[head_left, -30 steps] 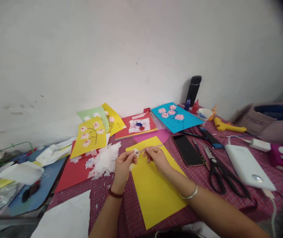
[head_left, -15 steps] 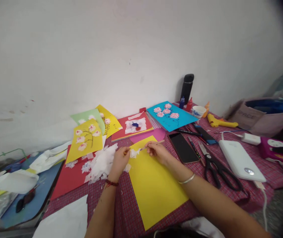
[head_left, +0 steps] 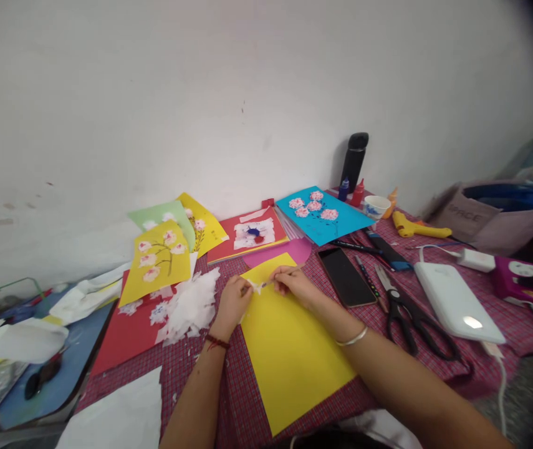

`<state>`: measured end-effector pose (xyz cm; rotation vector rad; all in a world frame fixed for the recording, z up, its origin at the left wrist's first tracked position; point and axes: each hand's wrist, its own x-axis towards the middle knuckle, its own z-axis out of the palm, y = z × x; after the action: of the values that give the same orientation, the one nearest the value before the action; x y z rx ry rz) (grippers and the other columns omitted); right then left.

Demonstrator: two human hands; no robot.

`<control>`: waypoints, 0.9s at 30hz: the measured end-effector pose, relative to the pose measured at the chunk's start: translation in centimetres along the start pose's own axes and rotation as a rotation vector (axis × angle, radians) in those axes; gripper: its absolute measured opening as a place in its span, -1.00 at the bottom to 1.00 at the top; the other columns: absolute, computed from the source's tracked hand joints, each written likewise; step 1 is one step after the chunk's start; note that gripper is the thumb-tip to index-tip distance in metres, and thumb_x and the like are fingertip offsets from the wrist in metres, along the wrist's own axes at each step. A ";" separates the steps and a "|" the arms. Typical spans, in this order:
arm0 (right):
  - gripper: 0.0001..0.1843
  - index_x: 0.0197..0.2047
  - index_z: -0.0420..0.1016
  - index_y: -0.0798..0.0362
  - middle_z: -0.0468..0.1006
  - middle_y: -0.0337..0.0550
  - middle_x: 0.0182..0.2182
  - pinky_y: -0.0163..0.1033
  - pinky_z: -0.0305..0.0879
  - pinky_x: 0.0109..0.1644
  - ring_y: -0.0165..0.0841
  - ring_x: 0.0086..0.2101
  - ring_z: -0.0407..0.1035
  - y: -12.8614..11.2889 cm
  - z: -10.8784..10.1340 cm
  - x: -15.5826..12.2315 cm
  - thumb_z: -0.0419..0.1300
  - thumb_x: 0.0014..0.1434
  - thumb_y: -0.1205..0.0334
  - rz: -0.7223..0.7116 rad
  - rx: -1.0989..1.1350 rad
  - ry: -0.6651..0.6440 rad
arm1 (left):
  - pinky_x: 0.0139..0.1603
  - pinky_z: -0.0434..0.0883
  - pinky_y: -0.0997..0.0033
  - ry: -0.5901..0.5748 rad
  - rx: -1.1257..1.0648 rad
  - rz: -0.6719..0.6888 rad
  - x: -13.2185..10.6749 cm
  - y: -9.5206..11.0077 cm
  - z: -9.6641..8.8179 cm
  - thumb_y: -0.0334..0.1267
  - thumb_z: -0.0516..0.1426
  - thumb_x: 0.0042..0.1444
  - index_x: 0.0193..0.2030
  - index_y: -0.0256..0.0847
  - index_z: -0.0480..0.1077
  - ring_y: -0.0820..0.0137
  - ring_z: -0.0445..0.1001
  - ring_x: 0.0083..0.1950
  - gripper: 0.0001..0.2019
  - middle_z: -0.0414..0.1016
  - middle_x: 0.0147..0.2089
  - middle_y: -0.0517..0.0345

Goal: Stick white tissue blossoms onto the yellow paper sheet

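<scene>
A scrap of white paper (head_left: 257, 287) is pinched in my left hand (head_left: 233, 302), over the upper part of a yellow sheet (head_left: 298, 355). My right hand (head_left: 292, 284) has its fingers closed round a thin paintbrush (head_left: 267, 284), whose dark tip meets or nearly meets the scrap. Left of my left hand lies a heap of torn white paper (head_left: 192, 305), partly on a red sheet (head_left: 119, 340). Beyond my hands, a white paper piece with blue and red paint (head_left: 254, 234) rests on a red folder (head_left: 222, 251).
Flower pictures stand at the back: a yellow card (head_left: 158, 259) and a blue card (head_left: 322, 218). To the right are a phone (head_left: 348, 277), black scissors (head_left: 416, 318), a white power bank (head_left: 456, 299), a yellow glue gun (head_left: 416, 227), paint bottles (head_left: 358, 193) and a black flask (head_left: 354, 162).
My left hand has shifted a little right, toward the brush tip, and less of the white scrap shows. My right hand stays in nearly the same place.
</scene>
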<state>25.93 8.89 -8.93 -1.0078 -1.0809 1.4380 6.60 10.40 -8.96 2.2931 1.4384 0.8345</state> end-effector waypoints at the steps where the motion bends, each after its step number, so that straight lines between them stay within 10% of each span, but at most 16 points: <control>1: -0.89 -0.47 0.42 0.11 0.39 -0.31 -0.69 -0.41 0.06 -0.62 -0.53 -0.70 0.17 0.1 0.0 0.0 0.07 -0.05 0.32 -0.010 -0.019 -0.007 | -0.29 0.28 0.42 0.013 -0.036 -0.048 0.1 -0.3 0.2 -0.41 0.05 -0.02 -0.51 -0.23 0.35 0.42 0.32 -0.35 -0.89 0.30 -0.43 0.17; 21: -0.74 -0.32 0.51 -0.02 0.43 -0.30 -0.55 -0.37 0.08 -0.49 -0.46 -0.57 0.22 2.1 2.2 -0.9 0.00 0.03 0.33 -0.229 -0.569 -0.028 | -0.34 0.25 0.46 -0.003 -0.188 -0.130 -0.1 -1.1 0.1 -0.30 0.09 -0.06 -0.45 -0.22 0.39 0.44 0.33 -0.38 -0.93 0.35 -0.44 0.20; 27: -0.82 -0.43 0.45 0.04 0.41 -0.29 -0.61 -0.36 0.10 -0.53 -0.46 -0.61 0.21 0.9 1.8 -1.2 0.02 0.00 0.31 -0.152 -0.294 0.060 | -0.33 0.25 0.46 0.016 -0.125 -0.145 -0.1 -0.6 0.6 -0.44 0.07 -0.13 -0.47 -0.21 0.38 0.44 0.31 -0.39 -0.90 0.32 -0.45 0.21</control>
<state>24.14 7.47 -9.30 -1.1407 -1.3211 1.1401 6.50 10.61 -9.76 2.0684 1.4947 0.8745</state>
